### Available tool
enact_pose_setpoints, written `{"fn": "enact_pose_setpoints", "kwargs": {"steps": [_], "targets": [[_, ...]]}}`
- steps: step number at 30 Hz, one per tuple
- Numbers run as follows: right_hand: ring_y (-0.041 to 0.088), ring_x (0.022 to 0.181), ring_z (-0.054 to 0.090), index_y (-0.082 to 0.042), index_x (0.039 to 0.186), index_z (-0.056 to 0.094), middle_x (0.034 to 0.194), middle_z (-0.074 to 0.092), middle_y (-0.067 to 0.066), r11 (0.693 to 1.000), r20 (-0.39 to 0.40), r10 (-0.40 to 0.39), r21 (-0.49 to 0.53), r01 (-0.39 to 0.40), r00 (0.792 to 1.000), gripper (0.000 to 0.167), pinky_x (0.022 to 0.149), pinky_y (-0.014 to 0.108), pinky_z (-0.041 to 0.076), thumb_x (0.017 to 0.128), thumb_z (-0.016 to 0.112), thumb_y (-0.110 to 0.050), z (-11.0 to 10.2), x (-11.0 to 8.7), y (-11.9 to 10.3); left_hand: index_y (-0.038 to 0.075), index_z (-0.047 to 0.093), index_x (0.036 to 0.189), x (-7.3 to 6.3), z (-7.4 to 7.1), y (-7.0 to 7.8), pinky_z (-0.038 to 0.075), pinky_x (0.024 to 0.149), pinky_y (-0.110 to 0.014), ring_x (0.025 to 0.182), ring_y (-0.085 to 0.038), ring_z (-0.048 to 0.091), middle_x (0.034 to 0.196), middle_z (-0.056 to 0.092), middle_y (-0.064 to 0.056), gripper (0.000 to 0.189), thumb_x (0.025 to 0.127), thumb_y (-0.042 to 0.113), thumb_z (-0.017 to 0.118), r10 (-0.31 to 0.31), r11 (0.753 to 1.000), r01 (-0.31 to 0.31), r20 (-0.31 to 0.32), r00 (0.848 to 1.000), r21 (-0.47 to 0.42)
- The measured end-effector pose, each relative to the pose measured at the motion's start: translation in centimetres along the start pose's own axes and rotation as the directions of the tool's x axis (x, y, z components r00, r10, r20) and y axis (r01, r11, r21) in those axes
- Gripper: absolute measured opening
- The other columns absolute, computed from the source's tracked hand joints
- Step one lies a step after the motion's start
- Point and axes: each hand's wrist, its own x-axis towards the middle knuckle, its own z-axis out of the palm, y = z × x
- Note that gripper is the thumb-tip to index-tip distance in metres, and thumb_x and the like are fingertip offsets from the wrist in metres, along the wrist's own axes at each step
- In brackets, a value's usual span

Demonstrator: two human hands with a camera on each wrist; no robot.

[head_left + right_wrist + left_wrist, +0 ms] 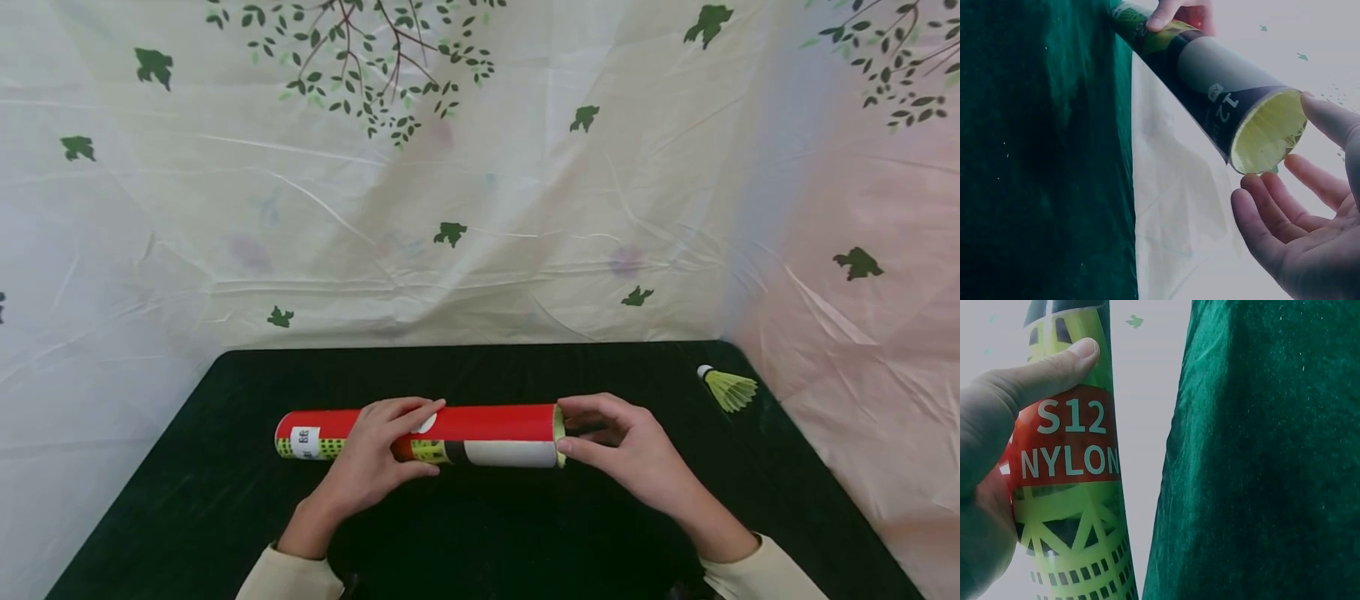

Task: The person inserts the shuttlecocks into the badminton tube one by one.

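A long red, yellow and grey shuttlecock tube (495,423) lies sideways in front of me, raised above the table in the wrist views. My left hand (375,450) grips it near its middle. In the left wrist view the thumb (1063,372) lies across the tube above the words "S12 NYLON". The tube's right end is uncovered, and a pale yellow skirt (1266,134) shows inside it. My right hand (630,442) is at that end with fingers spread and slightly bent. Its thumb and fingertips are right at the rim, with nothing between them.
A yellow shuttlecock (731,390) with a white cork lies at the far right of the table. Dark green cloth (525,542) covers the table. Behind and beside it hang pale sheets (510,183) printed with leaves and birds.
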Motion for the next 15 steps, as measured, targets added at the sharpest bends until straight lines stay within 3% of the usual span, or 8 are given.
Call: {"fn": "enact_pose_setpoints", "kwargs": {"steps": [8, 15], "targets": [[0.030, 0.113, 0.060, -0.016, 0.134, 0.061, 0.128, 0.062, 0.008, 0.998, 0.016, 0.041, 0.048, -0.041, 0.999, 0.052, 0.088, 0.034, 0.055, 0.086, 0.080, -0.026, 0.22, -0.08, 0.21, 0.049, 0.044, 0.148, -0.09, 0.20, -0.04, 0.034, 0.106, -0.054, 0.125, -0.018, 0.045, 0.140, 0.052, 0.007, 0.091, 0.072, 0.029, 0.091, 0.008, 1.000, -0.008, -0.012, 1.000, 0.006], [0.030, 0.112, 0.059, -0.017, 0.132, 0.062, 0.128, 0.061, 0.007, 0.998, 0.002, 0.001, 0.060, -0.001, 1.000, 0.047, 0.090, 0.033, 0.054, 0.088, 0.079, -0.024, 0.06, -0.49, 0.72, 0.050, 0.044, 0.148, 0.01, 0.27, 0.17, 0.035, 0.106, -0.055, 0.123, -0.018, 0.046, 0.140, 0.053, 0.007, 0.091, 0.073, 0.031, 0.091, 0.018, 1.000, -0.018, -0.005, 1.000, 0.002]]}}
